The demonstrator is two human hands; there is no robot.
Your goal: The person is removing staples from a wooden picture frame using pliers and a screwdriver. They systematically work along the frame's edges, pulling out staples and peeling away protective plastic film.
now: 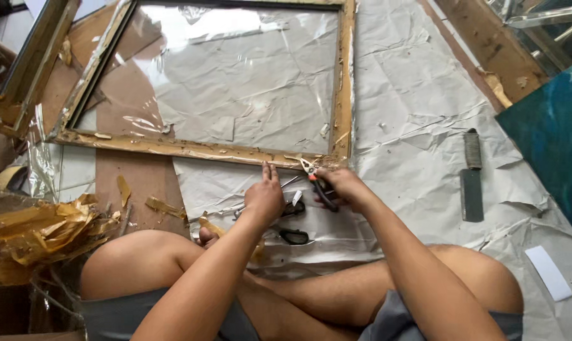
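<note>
Pliers (317, 183) sit in my right hand (342, 186), nose pointing far and left at the near rail of the frame (191, 149), close to its right corner. My right fingers are clamped round the dark handles, and the nose meets the wood just where the rail joins the right upright. My left hand (265, 197) lies just beside, to the left, with two fingers (268, 170) stretched out together and their tips touching the near edge of the same rail; it grips nothing that I can see.

Under my hands I see more tools (293, 222) lying on the paper (412, 101): dark looped handles and a thin metal shaft, partly hidden by my left wrist, so I cannot tell exactly what they are. My crossed legs lie near me, on the floor.

The frame is a wooden rectangle lying flat, with clear film (223, 69) crumpled across its opening and its rails rough and chipped. Crumpled grey paper covers the floor beneath and off to the right. Well apart on the right lies a cleaver (471, 183) with a wrapped handle. Near it, to the far right, stands a blue panel (551, 132). A heap of gold foil scraps (33, 230) sits at the left, and a white slip (549, 273) lies near right.
</note>
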